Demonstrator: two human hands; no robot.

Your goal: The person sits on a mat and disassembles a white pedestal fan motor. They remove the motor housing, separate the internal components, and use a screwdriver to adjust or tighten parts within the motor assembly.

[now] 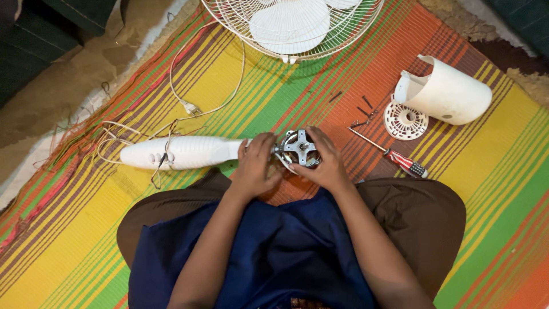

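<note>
A person seated cross-legged on a striped mat [503, 189] holds a bare metal fan motor [298, 149] between both hands, just in front of the knees. The left hand [255, 166] curls its fingers over the motor's left side; the right hand [325, 161] cups the right side, fingers bent around the frame. The motor joins a white fan stand [183, 152] lying flat, its long axis running left to right, the motor end pointing right. A white motor cover [449, 91] lies on its side, open end to the left, nothing visible inside. Near it are a round vent cap [405, 120], loose screws [363, 110] and a red-handled screwdriver [394, 157]. A fan cage [291, 28] holds the white blades.
</note>
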